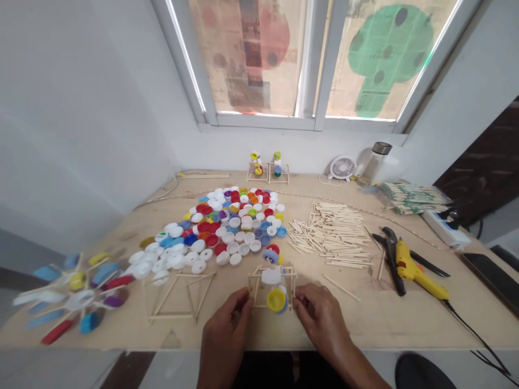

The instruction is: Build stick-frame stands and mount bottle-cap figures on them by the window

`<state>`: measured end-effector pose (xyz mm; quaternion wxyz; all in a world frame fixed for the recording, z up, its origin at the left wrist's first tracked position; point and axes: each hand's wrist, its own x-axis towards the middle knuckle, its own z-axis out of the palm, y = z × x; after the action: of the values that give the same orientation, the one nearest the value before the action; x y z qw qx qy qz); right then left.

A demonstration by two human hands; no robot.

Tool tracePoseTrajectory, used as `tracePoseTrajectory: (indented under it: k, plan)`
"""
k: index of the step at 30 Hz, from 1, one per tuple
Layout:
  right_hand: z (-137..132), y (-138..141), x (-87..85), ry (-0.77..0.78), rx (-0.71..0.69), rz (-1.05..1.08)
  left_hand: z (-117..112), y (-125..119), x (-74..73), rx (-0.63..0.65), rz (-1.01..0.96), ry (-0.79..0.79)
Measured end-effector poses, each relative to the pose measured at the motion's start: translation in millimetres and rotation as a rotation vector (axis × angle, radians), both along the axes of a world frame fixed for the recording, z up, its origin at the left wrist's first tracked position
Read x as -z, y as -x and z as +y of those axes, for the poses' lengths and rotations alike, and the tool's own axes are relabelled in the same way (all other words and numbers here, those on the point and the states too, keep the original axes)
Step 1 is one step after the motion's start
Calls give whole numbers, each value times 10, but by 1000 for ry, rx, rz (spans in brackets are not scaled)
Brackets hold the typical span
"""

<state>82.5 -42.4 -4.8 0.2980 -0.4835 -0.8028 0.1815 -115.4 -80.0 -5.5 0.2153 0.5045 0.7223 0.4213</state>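
Observation:
A small wooden stick frame stands on the table in front of me, with a wheel of bottle caps mounted in it: yellow, white, blue and red. My left hand pinches the left side of this frame between thumb and fingers. On the opposite side, my right hand grips the frame's right edge the same way. Left of my left hand sits another bare stick frame. A loose stick lies just beyond my right hand.
Many loose bottle caps spread across the middle, beside a pile of wooden sticks. To the right are pliers, a yellow glue gun, a power strip and a phone. A larger cap wheel lies left.

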Motion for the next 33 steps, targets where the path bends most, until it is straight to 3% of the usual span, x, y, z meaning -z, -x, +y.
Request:
tracePoseTrajectory:
  k: [6, 13, 19, 33]
  plan:
    - [98, -17, -115, -2, 25, 12, 131, -11, -102, 0, 82, -91]
    - [373, -65, -288, -25, 53, 64, 456, -69, -312, 64, 111, -136]
    - [723, -129, -365, 14, 89, 102, 830, -140, -453, 114, 73, -118]
    - [1699, -193, -509, 34, 169, 110, 1865, -231, -592, 145, 123, -145]
